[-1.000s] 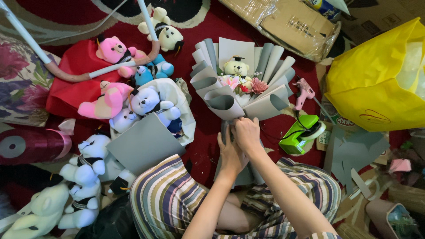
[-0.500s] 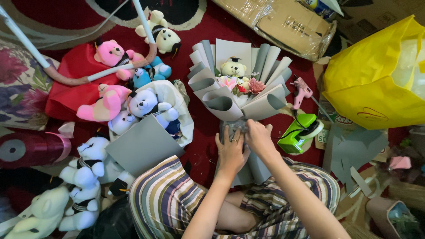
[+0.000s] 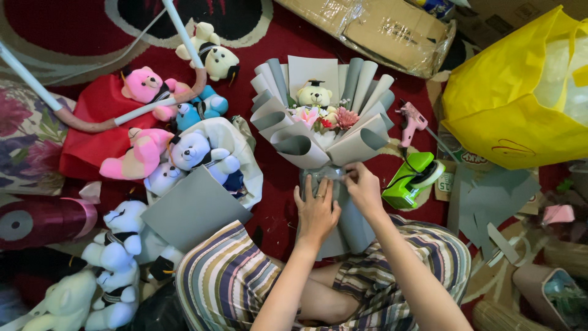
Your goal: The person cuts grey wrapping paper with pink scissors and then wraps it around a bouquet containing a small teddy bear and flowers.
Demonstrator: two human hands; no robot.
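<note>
A bouquet wrapped in folded grey paper (image 3: pixel 318 132) lies on the red carpet in front of me, with a small cream teddy bear in a graduation cap (image 3: pixel 315 95) and pink flowers (image 3: pixel 327 117) in it. My left hand (image 3: pixel 316 209) presses flat on the bouquet's grey stem wrap, fingers apart. My right hand (image 3: pixel 362 186) pinches clear tape or film at the neck of the bouquet, just below the paper folds. My legs in striped trousers lie under the stem.
Left are several plush bears, pink (image 3: pixel 146 89), blue (image 3: pixel 202 153) and white (image 3: pixel 119 242), and a loose grey sheet (image 3: pixel 193 208). A pink glue gun (image 3: pixel 411 119) and green tape dispenser (image 3: pixel 411 179) lie right, beside a yellow bag (image 3: pixel 511 98), grey paper scraps (image 3: pixel 490 202) and a cardboard box (image 3: pixel 380 27).
Both hands have shifted slightly on the bouquet's neck; my left hand now lies flatter on the stem wrap, and my right hand has moved a little right along the neck.
</note>
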